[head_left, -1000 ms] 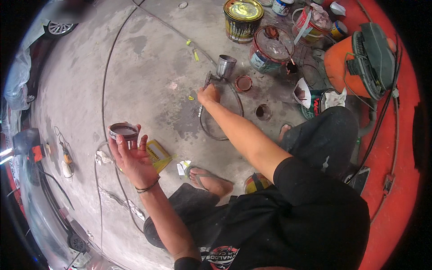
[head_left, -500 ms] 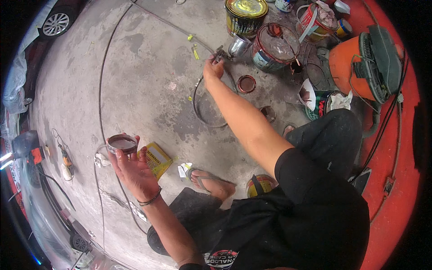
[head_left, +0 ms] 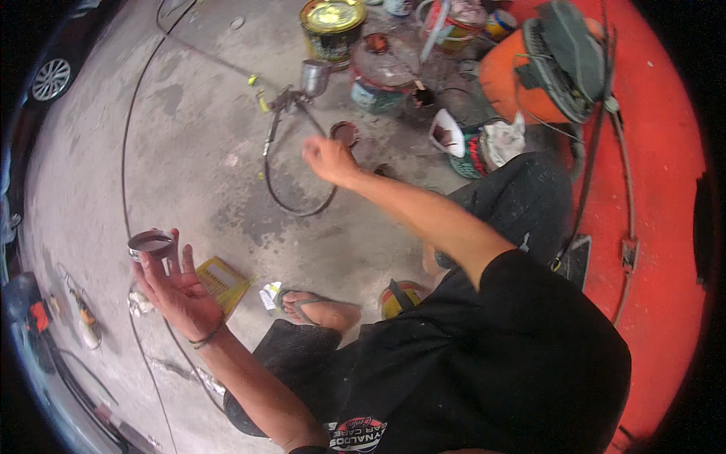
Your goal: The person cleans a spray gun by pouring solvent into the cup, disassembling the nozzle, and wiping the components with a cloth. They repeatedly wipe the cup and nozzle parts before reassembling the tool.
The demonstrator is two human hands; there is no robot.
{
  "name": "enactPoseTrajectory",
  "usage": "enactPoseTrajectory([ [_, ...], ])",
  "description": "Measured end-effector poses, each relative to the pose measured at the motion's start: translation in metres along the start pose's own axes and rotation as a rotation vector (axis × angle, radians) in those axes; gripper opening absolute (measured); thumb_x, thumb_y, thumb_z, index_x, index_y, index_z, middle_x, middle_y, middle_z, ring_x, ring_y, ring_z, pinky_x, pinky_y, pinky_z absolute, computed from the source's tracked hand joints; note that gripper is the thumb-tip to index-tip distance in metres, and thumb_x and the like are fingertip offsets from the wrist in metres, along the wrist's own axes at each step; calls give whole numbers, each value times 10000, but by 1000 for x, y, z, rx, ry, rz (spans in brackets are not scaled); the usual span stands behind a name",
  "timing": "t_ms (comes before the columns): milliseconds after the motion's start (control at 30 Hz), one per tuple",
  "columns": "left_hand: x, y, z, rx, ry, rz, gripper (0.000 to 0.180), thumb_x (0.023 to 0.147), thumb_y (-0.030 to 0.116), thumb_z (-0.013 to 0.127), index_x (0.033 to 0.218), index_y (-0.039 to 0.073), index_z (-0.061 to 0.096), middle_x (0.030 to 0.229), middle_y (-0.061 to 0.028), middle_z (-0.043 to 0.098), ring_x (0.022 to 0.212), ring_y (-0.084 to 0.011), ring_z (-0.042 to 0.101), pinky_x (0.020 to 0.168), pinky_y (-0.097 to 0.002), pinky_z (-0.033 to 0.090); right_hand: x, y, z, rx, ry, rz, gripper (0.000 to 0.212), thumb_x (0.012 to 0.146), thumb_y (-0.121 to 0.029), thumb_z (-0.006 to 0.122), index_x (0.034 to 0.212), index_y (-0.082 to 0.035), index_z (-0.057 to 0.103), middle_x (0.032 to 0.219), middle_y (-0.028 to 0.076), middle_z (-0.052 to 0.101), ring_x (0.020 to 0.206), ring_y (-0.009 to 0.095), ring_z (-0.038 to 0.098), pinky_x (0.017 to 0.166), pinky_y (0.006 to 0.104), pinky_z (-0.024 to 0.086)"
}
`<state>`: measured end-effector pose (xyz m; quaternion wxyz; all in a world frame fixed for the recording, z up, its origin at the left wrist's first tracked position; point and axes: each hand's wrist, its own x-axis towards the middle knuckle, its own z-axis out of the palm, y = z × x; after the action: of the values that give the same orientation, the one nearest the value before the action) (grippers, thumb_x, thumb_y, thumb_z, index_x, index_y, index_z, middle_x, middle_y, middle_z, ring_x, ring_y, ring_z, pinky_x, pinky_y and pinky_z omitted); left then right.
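My left hand [head_left: 181,299] holds up a small, shallow round tin [head_left: 151,244] with dark brownish paint in it, fingers around its side and base. My right hand [head_left: 330,160] is over the floor, apart from the spray gun [head_left: 287,100]; its fingers look curled but are smeared by motion, and nothing shows in them. The gun rests on the concrete with its metal cup [head_left: 314,78] tilted and a dark hose [head_left: 291,210] looping from it. Just beyond my right hand sits a small round tin [head_left: 345,134] of brown paint.
At the back stand a yellow-topped can [head_left: 331,34], a paint-stained bucket [head_left: 378,87] and an orange vacuum [head_left: 522,72]. A green tub [head_left: 473,151] with crumpled paper is by my right knee. A yellow packet [head_left: 223,284] and air hoses lie on the floor.
My right hand has let go of the spray gun and drawn back toward me, leaving the gun on the floor. My left hand still holds the tin. The whole view has shifted.
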<state>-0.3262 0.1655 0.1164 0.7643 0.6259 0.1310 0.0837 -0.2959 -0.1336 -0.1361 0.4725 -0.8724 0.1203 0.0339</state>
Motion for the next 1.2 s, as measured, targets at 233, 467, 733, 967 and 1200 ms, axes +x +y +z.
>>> enactPoseTrajectory([
  [233,8,0,48,-124,-122,24,566,1062,319,697,1517,80,459,1428,-130,614,1268,-371,666,1009,-483,551,-58,-12,-276,-623,-1230,77,331,996,-350,679,1080,-45,774,919,86,789,770,199,747,711,392,589],
  [467,-2,12,86,-124,-169,-4,551,1072,339,677,1530,122,461,1388,-127,628,1247,-338,676,1003,-468,523,-132,63,-485,-592,-72,-92,318,978,-315,738,1104,-25,775,938,121,797,868,248,758,838,412,585],
  [733,-11,-14,54,-74,-185,-87,612,1078,331,669,1600,152,405,1434,-123,613,1249,-338,676,957,-443,549,-185,169,-391,-651,-27,159,479,990,-283,732,1418,-94,630,1480,189,579,1420,357,534,1141,436,472],
  [967,-13,-37,31,-189,-253,-220,561,1076,400,649,1541,139,473,1448,-109,618,1297,-354,645,1000,-442,549,-167,113,-428,-31,314,112,486,1023,-320,715,1456,-121,615,1319,123,714,1234,266,685,1024,382,538],
  [1200,-27,-25,45,-339,-461,-307,526,1103,447,577,1517,123,544,1479,-98,623,1303,-359,638,996,-421,572,-120,-57,-452,705,218,-79,508,1079,-377,665,1490,-91,580,1329,17,709,1181,141,694,1014,368,561],
])
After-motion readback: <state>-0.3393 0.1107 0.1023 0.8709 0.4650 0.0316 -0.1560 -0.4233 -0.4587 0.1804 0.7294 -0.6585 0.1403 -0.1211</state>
